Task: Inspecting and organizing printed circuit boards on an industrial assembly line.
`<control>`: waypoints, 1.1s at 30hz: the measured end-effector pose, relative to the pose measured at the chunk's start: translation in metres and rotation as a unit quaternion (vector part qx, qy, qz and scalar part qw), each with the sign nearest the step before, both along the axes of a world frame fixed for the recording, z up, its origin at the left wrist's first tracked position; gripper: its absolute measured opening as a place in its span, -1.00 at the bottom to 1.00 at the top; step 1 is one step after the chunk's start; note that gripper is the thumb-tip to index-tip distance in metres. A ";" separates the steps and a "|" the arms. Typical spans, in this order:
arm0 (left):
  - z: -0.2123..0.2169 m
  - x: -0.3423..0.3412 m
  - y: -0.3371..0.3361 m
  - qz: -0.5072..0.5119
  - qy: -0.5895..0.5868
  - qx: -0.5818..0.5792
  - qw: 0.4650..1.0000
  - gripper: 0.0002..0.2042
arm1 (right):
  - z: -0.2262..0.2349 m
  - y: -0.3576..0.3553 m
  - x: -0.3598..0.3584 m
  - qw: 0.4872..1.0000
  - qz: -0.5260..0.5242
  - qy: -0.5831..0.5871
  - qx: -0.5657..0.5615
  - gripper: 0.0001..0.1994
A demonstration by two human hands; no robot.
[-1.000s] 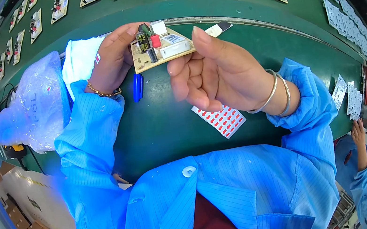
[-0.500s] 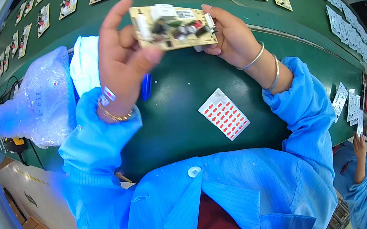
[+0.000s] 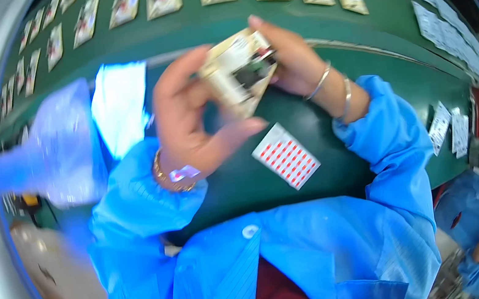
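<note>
Fingers of your left hand and right hand grasp the tilted circuit board above the table | hold by edges, off components | sticker sheet lies below.

I see a beige circuit board, a white sheet with rows of red dots, a dark green bench and bright blue sleeves.

A single head-worn fisheye camera is looking steeply down from close above the left hand and right hand, taking in the green table curving toward its rim.
</note>
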State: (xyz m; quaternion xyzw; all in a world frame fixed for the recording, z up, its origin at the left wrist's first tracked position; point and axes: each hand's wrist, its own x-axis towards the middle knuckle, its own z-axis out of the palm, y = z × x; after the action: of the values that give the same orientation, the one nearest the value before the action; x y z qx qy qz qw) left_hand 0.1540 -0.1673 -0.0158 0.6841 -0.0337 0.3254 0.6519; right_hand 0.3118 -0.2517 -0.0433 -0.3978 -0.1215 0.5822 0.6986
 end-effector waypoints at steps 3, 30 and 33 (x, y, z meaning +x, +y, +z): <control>-0.007 0.002 0.013 0.002 -0.009 -0.109 0.994 -0.32 | -0.005 -0.006 0.024 0.993 0.069 0.028 0.087 -0.67; -0.037 0.005 0.039 0.055 0.119 -0.033 0.991 -0.72 | -0.015 -0.151 0.204 0.801 -0.453 -0.292 -0.260 -0.71; -0.038 0.006 0.038 0.052 0.118 -0.032 0.991 -0.72 | -0.008 -0.145 0.202 0.714 -0.419 -0.408 -0.385 -0.74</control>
State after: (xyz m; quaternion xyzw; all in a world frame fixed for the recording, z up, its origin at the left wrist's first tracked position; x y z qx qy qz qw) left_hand 0.1596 -0.1289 -0.0537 0.6975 0.0894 0.2764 0.6550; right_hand 0.5135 -0.3971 -0.0508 -0.8415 0.0188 0.0079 0.5399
